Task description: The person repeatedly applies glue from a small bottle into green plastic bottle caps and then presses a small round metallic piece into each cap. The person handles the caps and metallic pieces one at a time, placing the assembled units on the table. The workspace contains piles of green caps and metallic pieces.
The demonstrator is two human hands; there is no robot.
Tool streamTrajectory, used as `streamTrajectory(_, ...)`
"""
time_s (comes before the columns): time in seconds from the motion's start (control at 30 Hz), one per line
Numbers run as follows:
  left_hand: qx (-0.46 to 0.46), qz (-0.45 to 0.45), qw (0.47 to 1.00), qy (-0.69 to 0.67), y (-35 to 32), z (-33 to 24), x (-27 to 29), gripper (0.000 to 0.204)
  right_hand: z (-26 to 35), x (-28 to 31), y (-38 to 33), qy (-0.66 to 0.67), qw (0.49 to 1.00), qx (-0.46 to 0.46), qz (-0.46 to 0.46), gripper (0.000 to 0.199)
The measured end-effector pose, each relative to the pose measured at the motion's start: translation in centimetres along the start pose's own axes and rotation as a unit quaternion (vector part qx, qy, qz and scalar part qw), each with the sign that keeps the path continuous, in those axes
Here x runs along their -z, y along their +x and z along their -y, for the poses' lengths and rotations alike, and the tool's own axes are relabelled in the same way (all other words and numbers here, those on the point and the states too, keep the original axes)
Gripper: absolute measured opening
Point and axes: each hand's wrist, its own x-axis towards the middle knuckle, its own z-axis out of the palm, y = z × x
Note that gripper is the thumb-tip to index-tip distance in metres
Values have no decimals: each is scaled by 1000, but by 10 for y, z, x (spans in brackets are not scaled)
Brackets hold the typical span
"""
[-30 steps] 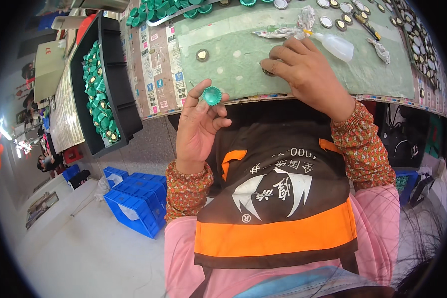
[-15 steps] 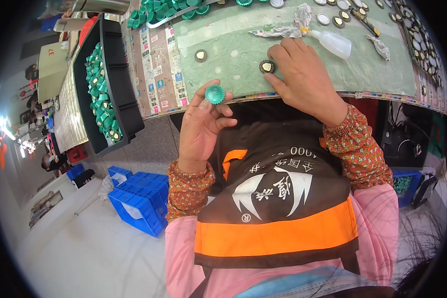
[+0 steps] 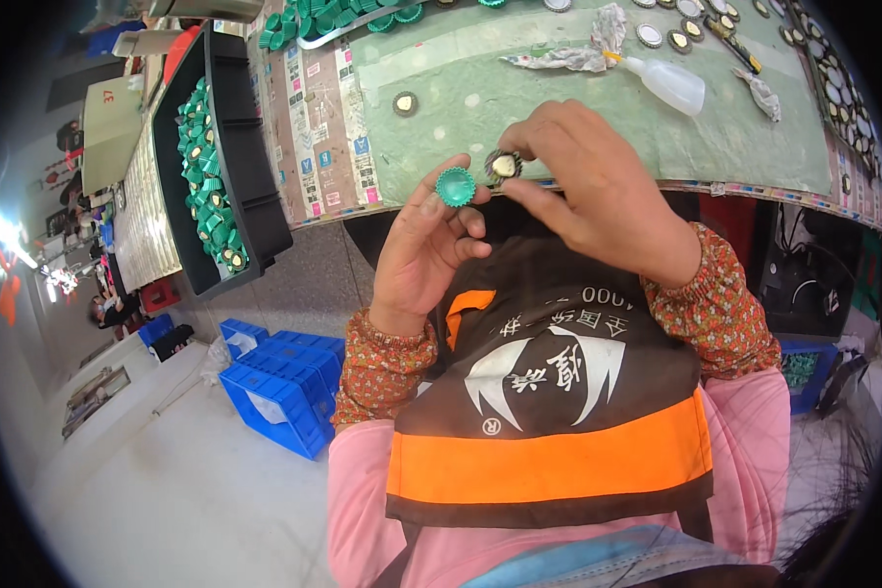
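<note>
My left hand (image 3: 423, 245) holds a small round green cap (image 3: 455, 186) at its fingertips, open side toward me, just off the near edge of the green work mat (image 3: 559, 108). Right beside it my right hand (image 3: 598, 191) pinches a dark round disc with a pale centre (image 3: 503, 167); disc and cap are almost touching. Another such disc (image 3: 405, 103) lies on the mat beyond my left hand.
A black tray (image 3: 255, 196) full of green caps (image 3: 206, 176) stands left of the bench. A clear squeeze bottle (image 3: 668, 83), a crumpled rag (image 3: 583, 54) and rows of discs (image 3: 676, 29) lie at the mat's far side. Blue crates (image 3: 284, 387) sit on the floor.
My right hand lifted a disc off the mat and drew it back toward me, next to the green cap. My left hand turned the cap's open side up.
</note>
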Motion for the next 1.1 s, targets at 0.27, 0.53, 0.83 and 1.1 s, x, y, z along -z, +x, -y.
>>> streamTrajectory(0.27, 19, -15, 999, 35, -1, 6, -2, 52, 16, -7, -1, -23, 999, 32, -1, 26)
streamTrajectory(0.53, 24, -16, 997, 77, -3, 8, -3, 52, 20, -12, -3, -41, 998, 49, 11, 23)
streamTrajectory(0.83, 33, -23, 994, 106, -3, 9, -6, 53, 20, -15, -6, -27, 999, 36, 27, 27)
streamTrajectory(1.1, 27, -23, 993, 117, -3, 12, -11, 51, 23, -15, -7, -39, 998, 51, 18, 34)
